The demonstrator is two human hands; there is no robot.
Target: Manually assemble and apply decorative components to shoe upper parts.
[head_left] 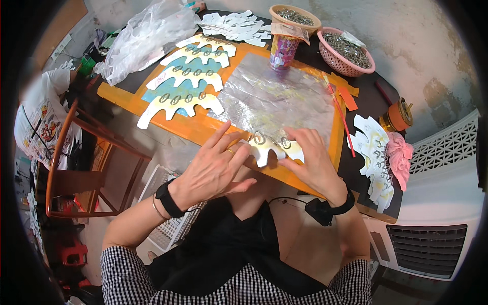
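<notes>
A white scalloped cut-out piece [261, 156] with yellow glue-like smears lies at the near edge of the orange-bordered board, with oval metal rings [260, 138] along its upper side. My right hand [316, 165] grips its right end between thumb and fingers. At the left end is my left hand [211, 165], its fingers spread and the fingertips beside or touching the piece; I cannot see anything held in it. Farther left, several similar pieces [190, 77] with rings lie in rows on a blue patch of the board.
A plastic-covered area [254, 96] fills the board's middle. Behind it stand a purple tub [282, 53], a pink basket [347, 53] and a beige bowl [295, 16] of metal parts. At right lie a red stick [341, 119], stacked pieces [373, 157] and a pink cloth [400, 155]. A chair [76, 190] stands left.
</notes>
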